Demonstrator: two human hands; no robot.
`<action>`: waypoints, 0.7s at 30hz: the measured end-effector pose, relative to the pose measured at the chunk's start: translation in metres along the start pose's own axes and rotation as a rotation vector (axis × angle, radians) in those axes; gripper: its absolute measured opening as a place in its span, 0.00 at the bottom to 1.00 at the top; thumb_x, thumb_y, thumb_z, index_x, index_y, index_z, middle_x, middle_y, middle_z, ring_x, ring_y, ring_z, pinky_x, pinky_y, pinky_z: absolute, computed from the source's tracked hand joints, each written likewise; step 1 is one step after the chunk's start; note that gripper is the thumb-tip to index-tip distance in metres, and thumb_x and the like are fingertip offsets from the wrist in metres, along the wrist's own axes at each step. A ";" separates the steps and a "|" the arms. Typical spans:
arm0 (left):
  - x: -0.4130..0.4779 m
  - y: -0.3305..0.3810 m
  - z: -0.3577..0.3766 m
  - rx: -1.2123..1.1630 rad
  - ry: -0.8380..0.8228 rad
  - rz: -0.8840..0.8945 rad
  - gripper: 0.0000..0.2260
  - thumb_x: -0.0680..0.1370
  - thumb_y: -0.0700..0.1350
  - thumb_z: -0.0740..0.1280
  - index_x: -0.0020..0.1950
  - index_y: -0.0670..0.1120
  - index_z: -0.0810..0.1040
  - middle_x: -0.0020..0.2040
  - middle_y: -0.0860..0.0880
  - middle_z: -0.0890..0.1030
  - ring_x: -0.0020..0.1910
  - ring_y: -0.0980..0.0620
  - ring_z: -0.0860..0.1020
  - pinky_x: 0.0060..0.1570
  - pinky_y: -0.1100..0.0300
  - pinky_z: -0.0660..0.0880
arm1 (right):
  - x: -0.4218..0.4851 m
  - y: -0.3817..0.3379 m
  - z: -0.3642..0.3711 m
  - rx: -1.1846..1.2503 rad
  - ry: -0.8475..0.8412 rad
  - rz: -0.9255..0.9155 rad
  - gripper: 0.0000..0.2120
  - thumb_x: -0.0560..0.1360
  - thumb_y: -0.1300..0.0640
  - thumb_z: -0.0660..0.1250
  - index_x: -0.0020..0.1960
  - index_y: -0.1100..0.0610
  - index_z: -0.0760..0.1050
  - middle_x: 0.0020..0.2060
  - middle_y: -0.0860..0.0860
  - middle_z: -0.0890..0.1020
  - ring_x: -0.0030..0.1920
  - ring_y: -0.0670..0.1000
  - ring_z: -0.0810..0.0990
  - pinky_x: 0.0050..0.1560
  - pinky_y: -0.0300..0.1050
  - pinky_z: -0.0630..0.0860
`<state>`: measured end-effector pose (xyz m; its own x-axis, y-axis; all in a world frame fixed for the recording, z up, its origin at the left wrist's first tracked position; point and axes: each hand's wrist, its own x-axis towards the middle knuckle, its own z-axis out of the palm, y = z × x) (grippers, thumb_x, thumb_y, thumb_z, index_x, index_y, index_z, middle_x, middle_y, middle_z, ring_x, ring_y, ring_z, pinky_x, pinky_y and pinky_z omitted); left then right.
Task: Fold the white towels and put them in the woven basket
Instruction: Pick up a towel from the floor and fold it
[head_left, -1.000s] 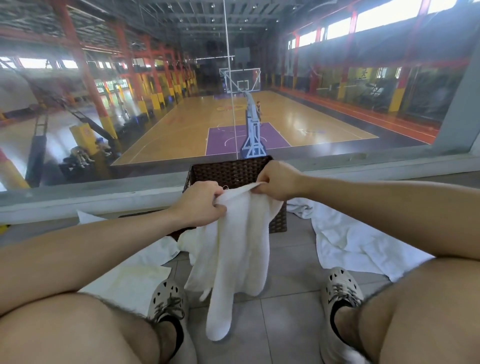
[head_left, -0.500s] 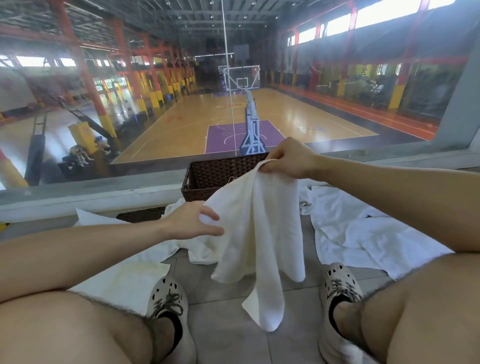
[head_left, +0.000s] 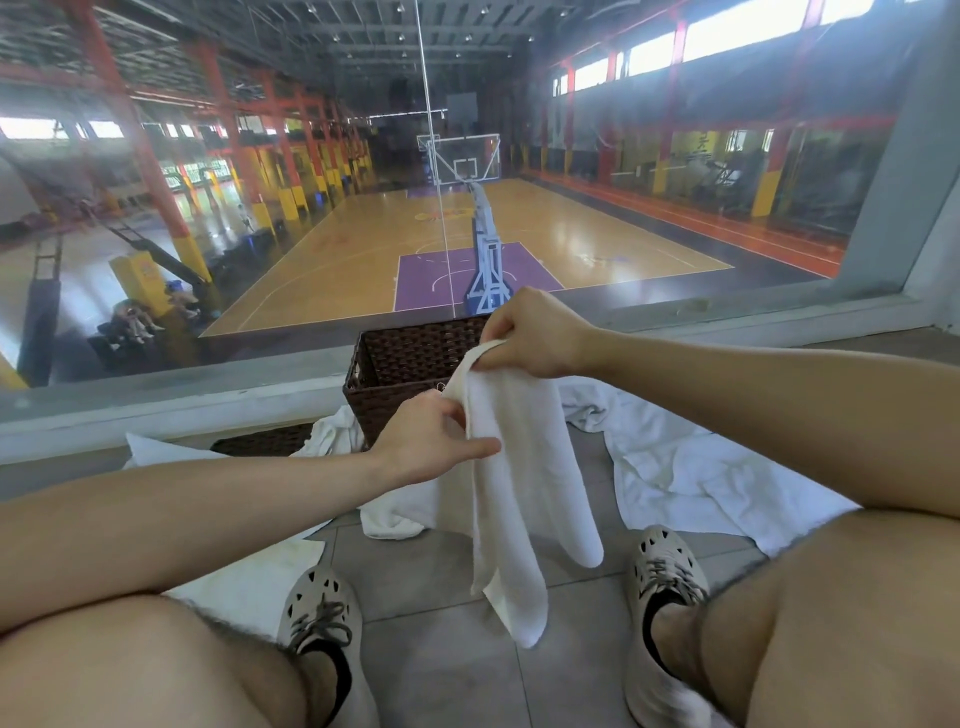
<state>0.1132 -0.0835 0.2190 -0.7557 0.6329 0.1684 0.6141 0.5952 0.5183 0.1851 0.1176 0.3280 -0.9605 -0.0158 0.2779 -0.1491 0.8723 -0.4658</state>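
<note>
A white towel (head_left: 519, 493) hangs bunched in the air between my knees. My right hand (head_left: 535, 332) grips its top end above the front rim of the dark brown woven basket (head_left: 400, 364). Lower and to the left, my left hand (head_left: 431, 441) pinches the towel's left edge between thumb and fingers. The basket stands on the tiled floor against the window ledge, and what I can see of its inside looks bare. More white towels lie on the floor: one spread at the right (head_left: 691, 467), one at the left (head_left: 249, 587), one crumpled beside the basket (head_left: 395, 514).
My bare legs and two grey perforated shoes (head_left: 322, 613) frame the floor space. A flat woven lid or mat (head_left: 265, 439) lies left of the basket. A glass wall and concrete ledge (head_left: 156, 410) close off the front, with a basketball court far below.
My right hand has lifted the towel's end higher and to the right. My left hand let go of the top, slid down and now pinches the left edge. The towel hangs narrower.
</note>
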 end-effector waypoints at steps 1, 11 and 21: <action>0.003 0.001 0.001 0.050 0.003 0.001 0.22 0.65 0.68 0.74 0.45 0.51 0.88 0.46 0.54 0.86 0.49 0.56 0.82 0.50 0.54 0.80 | 0.000 0.001 0.000 -0.011 -0.003 -0.007 0.05 0.74 0.50 0.79 0.40 0.46 0.86 0.40 0.46 0.87 0.44 0.47 0.84 0.47 0.46 0.81; -0.002 -0.037 -0.023 0.207 -0.081 0.043 0.09 0.74 0.49 0.76 0.35 0.53 0.81 0.36 0.60 0.80 0.41 0.59 0.77 0.45 0.59 0.69 | -0.016 0.018 -0.017 0.019 0.006 0.014 0.05 0.75 0.54 0.80 0.48 0.54 0.89 0.47 0.48 0.89 0.50 0.49 0.85 0.55 0.46 0.82; -0.003 -0.019 -0.060 0.304 0.157 0.373 0.08 0.85 0.47 0.57 0.46 0.51 0.66 0.41 0.52 0.72 0.39 0.48 0.72 0.39 0.46 0.71 | -0.025 0.049 -0.006 -0.530 -0.397 0.144 0.09 0.72 0.60 0.71 0.42 0.68 0.77 0.38 0.64 0.79 0.45 0.70 0.74 0.39 0.47 0.64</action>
<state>0.0905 -0.1261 0.2591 -0.4830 0.7618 0.4316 0.8697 0.4747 0.1355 0.2034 0.1638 0.3036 -0.9907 0.0288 -0.1327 0.0253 0.9993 0.0284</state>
